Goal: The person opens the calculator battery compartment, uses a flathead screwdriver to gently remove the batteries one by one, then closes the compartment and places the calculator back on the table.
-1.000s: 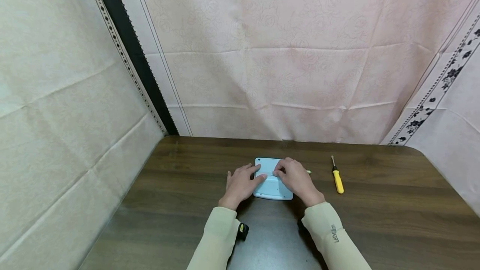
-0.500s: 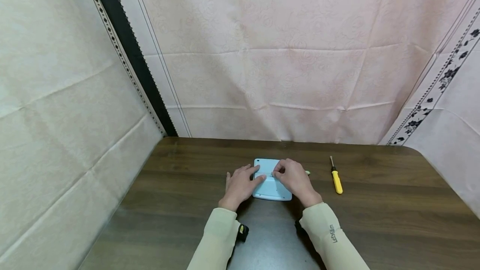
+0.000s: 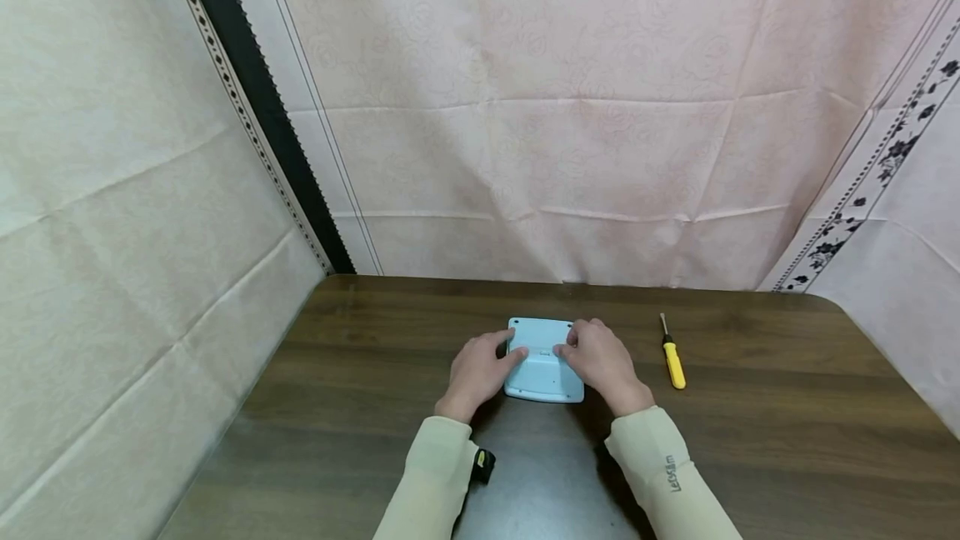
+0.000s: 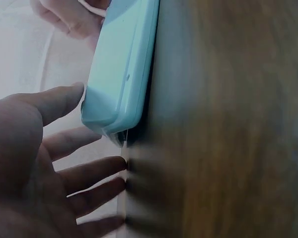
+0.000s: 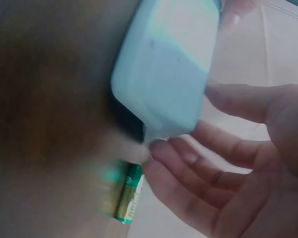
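A light blue calculator (image 3: 543, 377) lies back up on the table, a small latch at its middle. At its left edge, my left hand (image 3: 477, 371) holds it by thumb and index finger; in the left wrist view its other fingers (image 4: 97, 173) are spread toward the tabletop. My right hand (image 3: 602, 363) grips the right edge, with the thumb at the upper face and fingers along the side in the right wrist view. Beside those fingers lies a green and gold battery (image 5: 130, 192), hidden behind the right hand in the head view.
A yellow-handled screwdriver (image 3: 674, 363) lies on the brown wood-grain table (image 3: 750, 440), right of the right hand. Pale patterned cloth (image 3: 600, 148) hangs behind the table and along both sides. A black strap device (image 3: 483, 466) sits at the left sleeve.
My right hand has moved from the middle of the calculator's back to its right edge, uncovering the latch. The left hand stays at the left edge, its index finger slightly shifted.
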{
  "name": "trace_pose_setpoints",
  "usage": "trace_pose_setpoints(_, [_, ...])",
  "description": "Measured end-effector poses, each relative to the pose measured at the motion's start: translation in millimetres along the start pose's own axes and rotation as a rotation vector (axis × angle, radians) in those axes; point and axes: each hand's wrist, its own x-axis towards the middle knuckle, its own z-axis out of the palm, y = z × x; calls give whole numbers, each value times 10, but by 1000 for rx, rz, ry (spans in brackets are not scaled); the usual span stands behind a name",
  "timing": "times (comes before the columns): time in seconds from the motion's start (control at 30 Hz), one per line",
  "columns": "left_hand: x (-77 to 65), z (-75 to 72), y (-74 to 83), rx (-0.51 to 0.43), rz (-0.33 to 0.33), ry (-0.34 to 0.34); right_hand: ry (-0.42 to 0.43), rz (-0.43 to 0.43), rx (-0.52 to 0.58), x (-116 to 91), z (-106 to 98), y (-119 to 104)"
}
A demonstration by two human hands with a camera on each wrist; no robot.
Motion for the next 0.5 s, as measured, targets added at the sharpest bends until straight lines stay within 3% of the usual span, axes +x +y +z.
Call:
trace_pose_setpoints(0.17, [16, -4, 11, -68, -11, 47, -89, 82, 48, -20, -55, 8])
trace_pose_setpoints(0.37, [28, 22, 12, -160, -44, 63, -171, 155, 195, -35, -62, 27])
trace_pose_setpoints(0.5, [18, 20, 28, -305, -101, 44, -198, 175, 258, -40, -62, 42])
